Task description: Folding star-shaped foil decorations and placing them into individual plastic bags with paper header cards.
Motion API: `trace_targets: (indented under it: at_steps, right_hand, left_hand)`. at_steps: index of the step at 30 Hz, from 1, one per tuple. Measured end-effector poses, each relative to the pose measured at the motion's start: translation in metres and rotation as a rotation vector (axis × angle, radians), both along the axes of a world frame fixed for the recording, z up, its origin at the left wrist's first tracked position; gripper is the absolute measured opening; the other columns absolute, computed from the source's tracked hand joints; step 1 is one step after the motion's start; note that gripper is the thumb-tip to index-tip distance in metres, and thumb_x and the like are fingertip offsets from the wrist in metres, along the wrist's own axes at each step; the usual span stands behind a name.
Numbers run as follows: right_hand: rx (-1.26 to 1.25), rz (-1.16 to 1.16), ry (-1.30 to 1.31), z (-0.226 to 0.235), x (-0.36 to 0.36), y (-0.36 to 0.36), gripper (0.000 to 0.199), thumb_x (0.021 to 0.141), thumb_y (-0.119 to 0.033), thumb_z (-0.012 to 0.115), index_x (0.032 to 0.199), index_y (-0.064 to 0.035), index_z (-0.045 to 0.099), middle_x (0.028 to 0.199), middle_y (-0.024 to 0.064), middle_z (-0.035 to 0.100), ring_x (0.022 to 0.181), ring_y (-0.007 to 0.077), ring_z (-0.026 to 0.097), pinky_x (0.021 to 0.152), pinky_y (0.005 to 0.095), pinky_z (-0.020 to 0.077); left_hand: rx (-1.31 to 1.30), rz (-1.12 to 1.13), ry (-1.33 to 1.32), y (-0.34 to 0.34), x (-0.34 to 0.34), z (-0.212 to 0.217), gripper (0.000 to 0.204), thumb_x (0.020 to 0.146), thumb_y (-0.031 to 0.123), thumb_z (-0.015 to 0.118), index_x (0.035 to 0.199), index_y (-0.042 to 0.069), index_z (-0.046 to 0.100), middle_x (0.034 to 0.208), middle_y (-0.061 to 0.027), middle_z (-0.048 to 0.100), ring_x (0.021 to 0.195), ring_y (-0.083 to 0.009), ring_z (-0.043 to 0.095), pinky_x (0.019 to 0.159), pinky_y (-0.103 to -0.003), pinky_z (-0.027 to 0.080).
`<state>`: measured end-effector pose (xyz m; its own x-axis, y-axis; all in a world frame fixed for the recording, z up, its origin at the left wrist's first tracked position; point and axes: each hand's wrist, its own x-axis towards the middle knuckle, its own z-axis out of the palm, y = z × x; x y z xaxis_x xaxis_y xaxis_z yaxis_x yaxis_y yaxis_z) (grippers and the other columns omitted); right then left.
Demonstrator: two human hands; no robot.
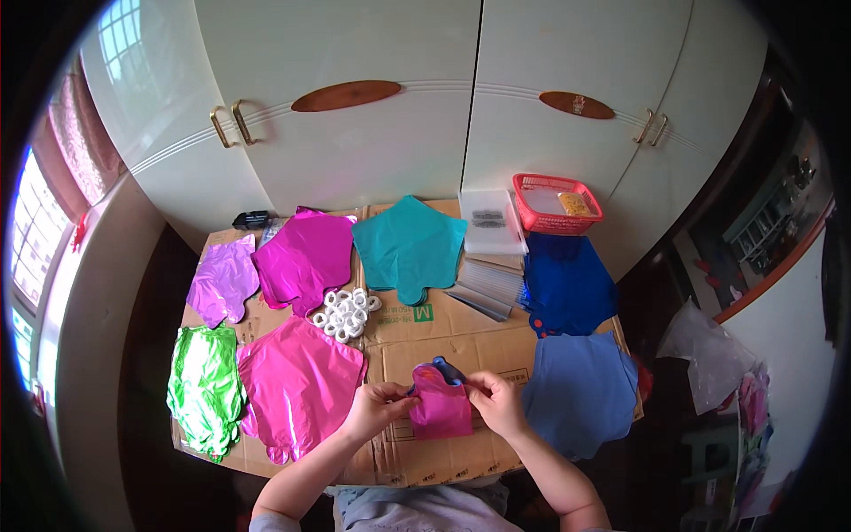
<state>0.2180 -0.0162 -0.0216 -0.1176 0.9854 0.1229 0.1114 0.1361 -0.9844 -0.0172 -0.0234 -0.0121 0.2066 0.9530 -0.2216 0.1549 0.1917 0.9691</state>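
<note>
Close to the table's near edge, my left hand [383, 407] and my right hand [496, 401] pinch the two upper sides of a small shiny pink pouch [443, 416]. A dark blue folded piece [449, 369] shows at its top, next to my right fingertips. Both hands are closed, thumb against fingers. Left of my left hand lies a flat pink foil balloon [301, 381]. Right of my right hand is a pile of slate-blue foil sheets [581, 390]. Beyond the pouch sits a heap of white ribbon rolls [344, 314]. The pouch's inside is mostly hidden.
Cardboard [443, 341] covers the table. Around it lie green [206, 390], lilac [223, 279], magenta [306, 257], teal [409, 248] and dark blue [572, 284] foil pieces. Clear bags [492, 222] and a red basket [558, 222] stand before white cabinets [355, 44].
</note>
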Motion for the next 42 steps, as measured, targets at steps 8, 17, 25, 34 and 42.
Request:
trace_targets:
  at_steps: [8,17,25,34,42]
  right_hand:
    - [-0.058,0.055,-0.046,0.001,0.003,0.025,0.015,0.088,-0.013,0.065,0.093,0.0005,0.065,0.071,0.0018,0.063,0.061,0.0046,0.054,0.055,0.0216,0.0423]
    - [-0.235,0.097,0.015,-0.005,0.005,0.057,0.015,0.086,-0.006,0.067,0.095,0.0023,0.060,0.076,0.0036,0.065,0.065,0.0071,0.057,0.059,0.0209,0.0445]
    - [-0.293,0.239,-0.291,-0.015,0.011,0.079,0.016,0.082,-0.011,0.069,0.093,0.0016,0.066,0.077,0.0068,0.069,0.065,0.0100,0.061,0.059,0.0269,0.0480]
    - [0.315,0.195,-0.617,-0.004,0.004,0.077,0.009,0.076,-0.005,0.065,0.085,-0.0039,0.064,0.082,0.0114,0.064,0.077,0.0303,0.064,0.066,0.0376,0.0517]
    - [0.541,0.181,-0.751,-0.010,0.002,0.072,0.020,0.074,-0.001,0.064,0.093,-0.0065,0.064,0.092,0.0081,0.064,0.089,0.0283,0.063,0.076,0.0367,0.0513]
  left_hand:
    - [-0.085,0.063,-0.009,0.022,0.008,-0.017,0.016,0.084,0.016,0.073,0.087,0.000,0.070,0.069,0.0016,0.063,0.058,-0.0020,0.053,0.052,-0.018,0.045]
    - [-0.090,-0.003,0.123,0.038,0.008,-0.019,0.019,0.081,0.015,0.073,0.091,-0.001,0.069,0.072,-0.0026,0.067,0.059,-0.0053,0.059,0.054,-0.020,0.048]
    - [-0.073,-0.113,0.308,0.057,0.003,-0.002,0.023,0.080,0.017,0.072,0.092,-0.002,0.069,0.075,-0.0066,0.069,0.064,-0.0093,0.065,0.061,-0.024,0.053]
    - [0.641,-0.185,0.668,0.040,0.004,-0.014,0.013,0.073,0.009,0.067,0.085,0.005,0.067,0.079,-0.0106,0.062,0.070,-0.0257,0.065,0.062,-0.032,0.054]
    - [1.057,-0.492,1.015,0.023,0.015,0.002,0.007,0.070,0.009,0.059,0.076,0.006,0.057,0.080,-0.0066,0.053,0.075,-0.0202,0.059,0.060,-0.030,0.053]
